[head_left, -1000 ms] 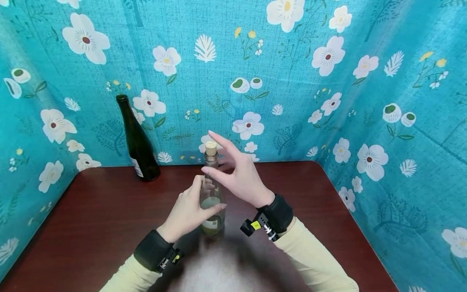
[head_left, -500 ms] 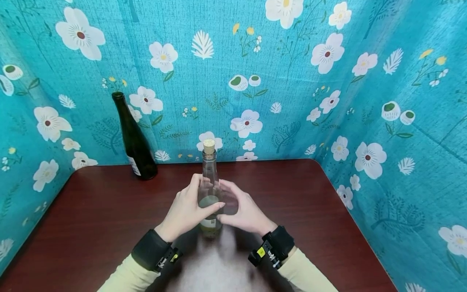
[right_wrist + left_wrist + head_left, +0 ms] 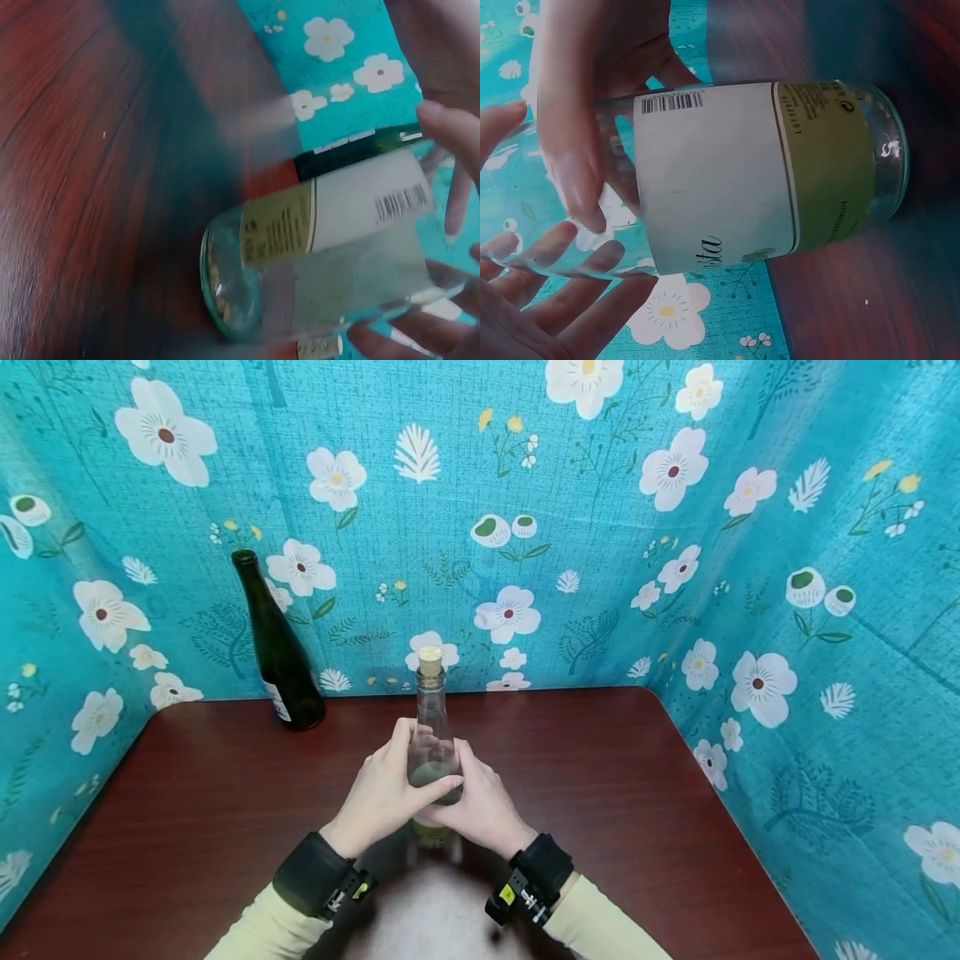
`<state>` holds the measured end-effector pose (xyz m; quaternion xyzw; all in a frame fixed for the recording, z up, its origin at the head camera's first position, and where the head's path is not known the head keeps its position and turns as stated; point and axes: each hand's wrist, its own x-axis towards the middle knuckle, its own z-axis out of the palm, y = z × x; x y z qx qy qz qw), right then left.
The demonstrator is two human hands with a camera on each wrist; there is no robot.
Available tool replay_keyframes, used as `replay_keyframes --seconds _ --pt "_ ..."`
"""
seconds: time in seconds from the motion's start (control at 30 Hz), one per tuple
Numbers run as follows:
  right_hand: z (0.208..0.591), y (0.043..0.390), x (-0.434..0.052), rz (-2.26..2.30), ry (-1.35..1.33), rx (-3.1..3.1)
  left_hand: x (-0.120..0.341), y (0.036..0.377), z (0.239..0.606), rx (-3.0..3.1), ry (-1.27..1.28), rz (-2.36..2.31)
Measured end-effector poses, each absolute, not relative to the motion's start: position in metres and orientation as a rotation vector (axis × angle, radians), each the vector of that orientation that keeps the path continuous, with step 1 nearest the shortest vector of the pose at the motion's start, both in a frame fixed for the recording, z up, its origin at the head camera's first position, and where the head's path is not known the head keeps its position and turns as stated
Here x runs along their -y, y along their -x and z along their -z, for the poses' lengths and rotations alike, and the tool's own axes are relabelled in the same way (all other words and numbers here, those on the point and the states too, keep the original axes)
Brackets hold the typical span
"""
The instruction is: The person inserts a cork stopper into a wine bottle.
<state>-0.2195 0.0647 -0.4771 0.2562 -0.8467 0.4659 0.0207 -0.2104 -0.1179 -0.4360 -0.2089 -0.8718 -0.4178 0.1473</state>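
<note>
The fingers [image 3: 438, 787] of the left hand [image 3: 378, 802] curl round the body of the clear glass bottle [image 3: 432, 739] from the left, thumb across its front, and the fingers of the right hand [image 3: 480, 806] wrap it from the right, so both hands are clamped on the same bottle, their fingertips meeting over the glass. The bottle stands upright near the middle of the desk [image 3: 637, 793], a cork [image 3: 430, 659] seated in its mouth. Its label [image 3: 727, 180] is a white panel with a barcode at one corner and a yellow-green band toward the base; in the left wrist view the cursive letters "sta" (the tail of a longer word) show at the panel's edge, and the small print on the green band is, I think, too fine to read. The right wrist view shows the same barcode and green band, with the bottom of the bottle just above or on the wood; which of the two cannot be told there. A dark green bottle [image 3: 276, 643] with an open mouth and a pale label low on its side stands well apart at the far left corner of the desk, close to the flowered teal cloth [image 3: 600, 527] that walls in the back and both sides. Bare red-brown wood lies to the left and right of the hands, and the rounded far right corner of the desk is near the cloth.
</note>
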Motion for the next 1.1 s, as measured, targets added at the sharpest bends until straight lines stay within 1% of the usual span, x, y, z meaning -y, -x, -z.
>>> replay_keyframes --seconds 0.23,0.4,0.63,0.83,0.93,1.1 --pt "0.473 0.218 -0.059 -1.419 -0.763 2.632 0.118 0.208 0.449 2.392 0.551 1.223" --pt "0.472 0.215 -0.061 -1.42 -0.76 2.639 0.12 0.208 0.461 2.371 0.571 1.224" --pt "0.465 0.216 -0.065 -1.378 -0.769 2.607 0.124 0.212 0.46 2.325 0.645 1.25" --pt "0.445 0.225 -0.081 -1.429 -0.723 2.504 0.139 0.224 0.457 2.27 0.71 1.223" --pt "0.433 0.233 -0.097 -1.456 -0.649 2.449 0.156 0.236 0.458 2.252 0.63 1.097" --pt "0.415 0.247 -0.133 -1.437 -0.504 2.39 0.198 0.259 0.453 2.238 0.319 0.961"
